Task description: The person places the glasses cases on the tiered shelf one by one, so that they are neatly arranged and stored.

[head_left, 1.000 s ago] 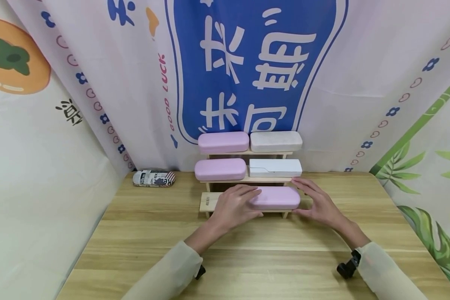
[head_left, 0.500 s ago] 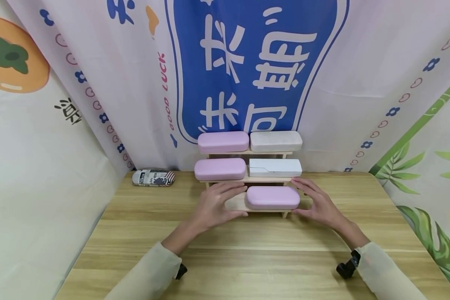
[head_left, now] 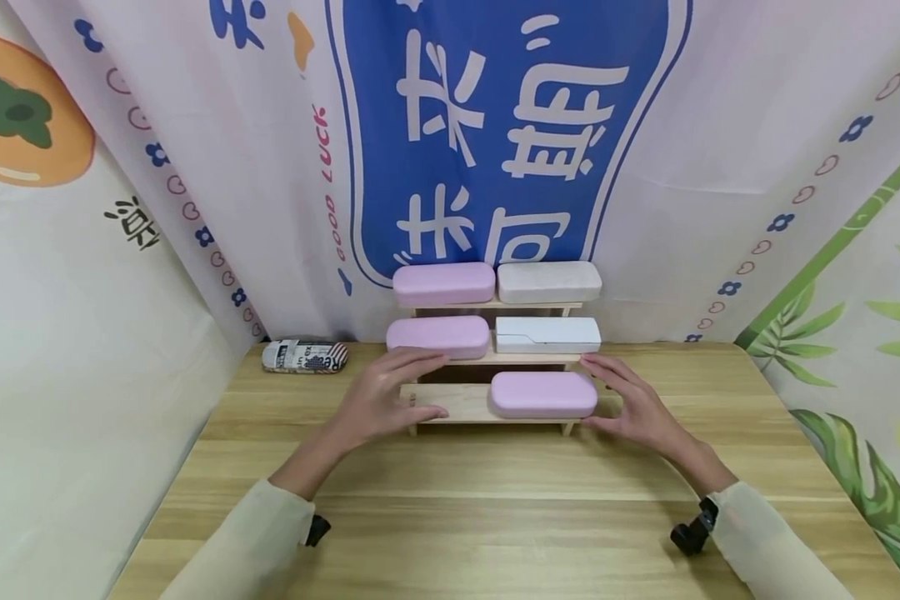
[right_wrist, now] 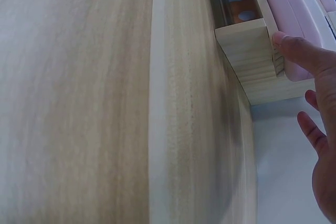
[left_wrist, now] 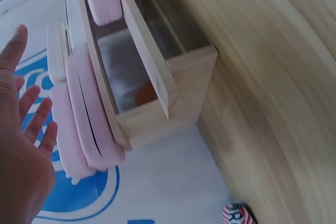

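Note:
A three-tier wooden rack (head_left: pixel 453 404) holds several glasses cases. On its lowest shelf a pink glasses case (head_left: pixel 543 395) lies at the right, leaving bare wood to its left. My left hand (head_left: pixel 375 398) hovers at that shelf's left end, fingers spread and holding nothing; the left wrist view shows its fingers (left_wrist: pixel 39 116) extended. Beside the pink case, my right hand (head_left: pixel 641 408) stays at the rack's right end, fingers extended. In the right wrist view its thumb (right_wrist: pixel 294 48) lies right at the shelf's end, close to the case.
The middle shelf bears a pink case (head_left: pixel 438 336) and a white case (head_left: pixel 548 336); the top shelf bears another pink case (head_left: pixel 444 283) and a pale grey-white case (head_left: pixel 549 282). A printed case (head_left: pixel 304 357) lies at the table's back left. A printed curtain (head_left: pixel 645 225) hangs behind.
My left hand has moved left, away from the pink case on the lowest shelf, uncovering the bare wood there. My right hand has stayed in place beside the case.

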A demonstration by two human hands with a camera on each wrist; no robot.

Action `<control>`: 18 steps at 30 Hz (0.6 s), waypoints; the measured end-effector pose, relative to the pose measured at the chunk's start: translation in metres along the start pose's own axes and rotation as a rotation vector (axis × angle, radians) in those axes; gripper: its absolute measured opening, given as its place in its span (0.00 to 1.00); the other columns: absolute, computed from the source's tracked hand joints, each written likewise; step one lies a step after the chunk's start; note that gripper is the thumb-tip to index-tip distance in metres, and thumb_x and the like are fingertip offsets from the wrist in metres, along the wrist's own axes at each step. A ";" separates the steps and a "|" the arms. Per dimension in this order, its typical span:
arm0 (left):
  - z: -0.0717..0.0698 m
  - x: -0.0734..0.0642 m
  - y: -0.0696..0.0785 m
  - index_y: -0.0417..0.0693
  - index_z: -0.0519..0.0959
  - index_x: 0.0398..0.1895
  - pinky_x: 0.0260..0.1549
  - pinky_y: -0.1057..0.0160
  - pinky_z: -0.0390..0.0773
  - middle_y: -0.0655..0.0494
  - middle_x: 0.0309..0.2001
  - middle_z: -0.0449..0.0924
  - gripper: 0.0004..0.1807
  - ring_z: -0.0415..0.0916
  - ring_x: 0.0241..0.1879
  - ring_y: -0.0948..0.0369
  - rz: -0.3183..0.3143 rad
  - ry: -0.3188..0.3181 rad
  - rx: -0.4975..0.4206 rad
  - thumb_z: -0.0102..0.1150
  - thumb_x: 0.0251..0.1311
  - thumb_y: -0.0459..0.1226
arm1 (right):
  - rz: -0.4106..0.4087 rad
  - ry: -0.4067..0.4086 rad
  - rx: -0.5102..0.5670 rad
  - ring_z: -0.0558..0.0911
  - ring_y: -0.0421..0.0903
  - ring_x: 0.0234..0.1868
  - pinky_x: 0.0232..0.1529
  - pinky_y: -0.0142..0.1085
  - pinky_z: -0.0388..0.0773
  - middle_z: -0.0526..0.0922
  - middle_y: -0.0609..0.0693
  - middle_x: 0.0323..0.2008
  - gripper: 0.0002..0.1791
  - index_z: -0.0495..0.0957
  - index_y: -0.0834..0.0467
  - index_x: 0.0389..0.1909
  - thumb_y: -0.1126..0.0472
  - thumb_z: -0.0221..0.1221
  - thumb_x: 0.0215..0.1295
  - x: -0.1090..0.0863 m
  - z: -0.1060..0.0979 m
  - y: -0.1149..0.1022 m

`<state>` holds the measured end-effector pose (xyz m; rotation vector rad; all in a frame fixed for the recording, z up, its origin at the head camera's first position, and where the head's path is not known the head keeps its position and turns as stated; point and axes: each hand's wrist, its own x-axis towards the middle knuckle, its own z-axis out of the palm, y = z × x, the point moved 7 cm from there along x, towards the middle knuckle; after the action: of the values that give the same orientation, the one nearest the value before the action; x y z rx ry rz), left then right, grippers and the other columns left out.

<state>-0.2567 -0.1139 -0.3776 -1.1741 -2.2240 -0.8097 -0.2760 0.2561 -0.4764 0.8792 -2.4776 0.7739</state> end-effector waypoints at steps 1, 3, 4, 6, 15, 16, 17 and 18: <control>-0.002 -0.001 -0.001 0.43 0.86 0.60 0.60 0.52 0.86 0.46 0.60 0.88 0.41 0.86 0.59 0.50 -0.002 -0.001 0.000 0.89 0.40 0.47 | -0.002 0.000 -0.004 0.74 0.52 0.74 0.68 0.16 0.67 0.73 0.55 0.75 0.59 0.71 0.57 0.76 0.61 0.88 0.37 0.000 0.000 0.000; -0.008 -0.004 -0.005 0.43 0.86 0.60 0.60 0.52 0.85 0.47 0.60 0.87 0.41 0.86 0.60 0.49 -0.012 0.006 0.004 0.89 0.39 0.46 | -0.002 0.002 -0.006 0.74 0.53 0.73 0.68 0.17 0.68 0.72 0.55 0.75 0.60 0.71 0.57 0.77 0.61 0.88 0.37 0.000 0.000 0.000; -0.010 -0.005 -0.008 0.43 0.86 0.60 0.61 0.52 0.85 0.47 0.61 0.87 0.41 0.86 0.60 0.49 -0.019 0.012 0.017 0.89 0.38 0.47 | -0.007 0.006 -0.004 0.75 0.54 0.73 0.68 0.17 0.68 0.73 0.56 0.75 0.60 0.71 0.57 0.76 0.62 0.88 0.37 0.000 0.000 0.000; -0.016 -0.008 -0.014 0.44 0.86 0.60 0.63 0.55 0.83 0.48 0.61 0.88 0.42 0.85 0.60 0.48 -0.037 0.035 0.020 0.90 0.37 0.45 | -0.014 0.010 0.003 0.74 0.55 0.73 0.71 0.18 0.65 0.73 0.57 0.75 0.59 0.71 0.58 0.76 0.62 0.87 0.37 0.000 0.000 0.001; -0.042 -0.023 -0.047 0.44 0.85 0.62 0.70 0.71 0.72 0.43 0.61 0.87 0.41 0.84 0.60 0.46 -0.093 0.124 -0.057 0.87 0.43 0.50 | -0.012 0.003 0.030 0.72 0.48 0.76 0.76 0.18 0.57 0.72 0.57 0.76 0.59 0.71 0.58 0.77 0.62 0.87 0.38 -0.001 0.000 0.003; -0.044 -0.025 -0.051 0.43 0.84 0.62 0.70 0.72 0.71 0.43 0.61 0.87 0.41 0.84 0.60 0.46 -0.103 0.125 -0.062 0.84 0.46 0.54 | -0.009 0.000 0.032 0.71 0.48 0.77 0.76 0.18 0.57 0.72 0.57 0.76 0.59 0.71 0.58 0.77 0.61 0.87 0.39 -0.001 0.000 0.003; -0.045 -0.027 -0.055 0.43 0.84 0.63 0.71 0.71 0.71 0.43 0.62 0.86 0.41 0.83 0.61 0.46 -0.116 0.122 -0.069 0.81 0.49 0.58 | -0.008 0.000 0.031 0.72 0.49 0.76 0.76 0.19 0.56 0.72 0.57 0.76 0.59 0.71 0.57 0.77 0.61 0.87 0.39 -0.001 0.000 0.003; -0.047 -0.029 -0.058 0.43 0.84 0.63 0.72 0.71 0.70 0.43 0.62 0.86 0.42 0.83 0.62 0.45 -0.124 0.118 -0.063 0.78 0.51 0.61 | -0.014 0.004 0.031 0.73 0.51 0.75 0.77 0.19 0.56 0.72 0.57 0.75 0.58 0.71 0.58 0.76 0.61 0.87 0.39 -0.001 0.000 0.002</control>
<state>-0.2848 -0.1891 -0.3796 -0.9972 -2.2052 -0.9795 -0.2769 0.2582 -0.4779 0.9033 -2.4595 0.8106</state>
